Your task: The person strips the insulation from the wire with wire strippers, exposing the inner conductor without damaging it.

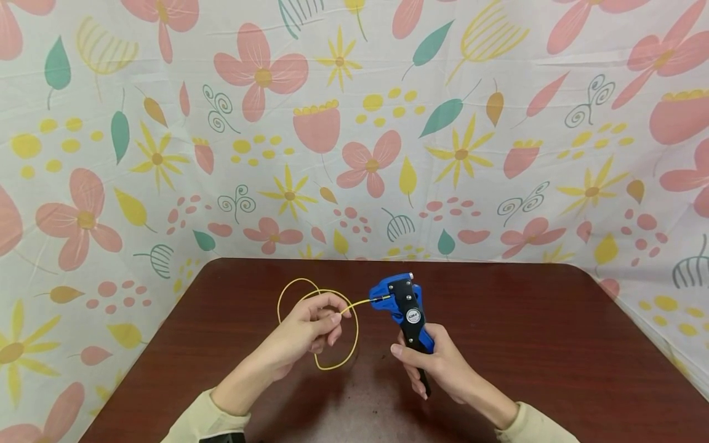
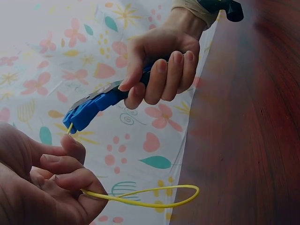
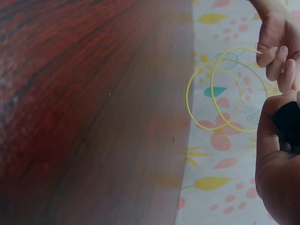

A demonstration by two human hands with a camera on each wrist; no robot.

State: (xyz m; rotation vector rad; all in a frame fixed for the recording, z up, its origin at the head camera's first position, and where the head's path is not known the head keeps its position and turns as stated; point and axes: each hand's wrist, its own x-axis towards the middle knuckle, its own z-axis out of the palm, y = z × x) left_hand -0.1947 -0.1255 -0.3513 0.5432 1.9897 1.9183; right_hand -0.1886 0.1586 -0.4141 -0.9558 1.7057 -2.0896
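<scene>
My left hand [image 1: 311, 327] pinches a thin yellow wire [image 1: 356, 335] between thumb and fingers, a short way from its end. The rest of the wire hangs in loose loops behind and below that hand; the right wrist view shows two loops of the wire [image 3: 213, 93]. In my right hand [image 1: 437, 363] is a blue and black wire stripper [image 1: 408, 311], its handles gripped in the curled fingers and its head up. The wire's end enters the side of the stripper's head. From the left wrist view, the blue stripper head [image 2: 86, 112] meets the wire just beyond my left fingertips.
A dark reddish-brown table [image 1: 526, 332] lies beneath both hands. Behind it hangs a white cloth [image 1: 354, 123] printed with flowers and leaves. Light sleeves [image 1: 207, 421] cover both forearms.
</scene>
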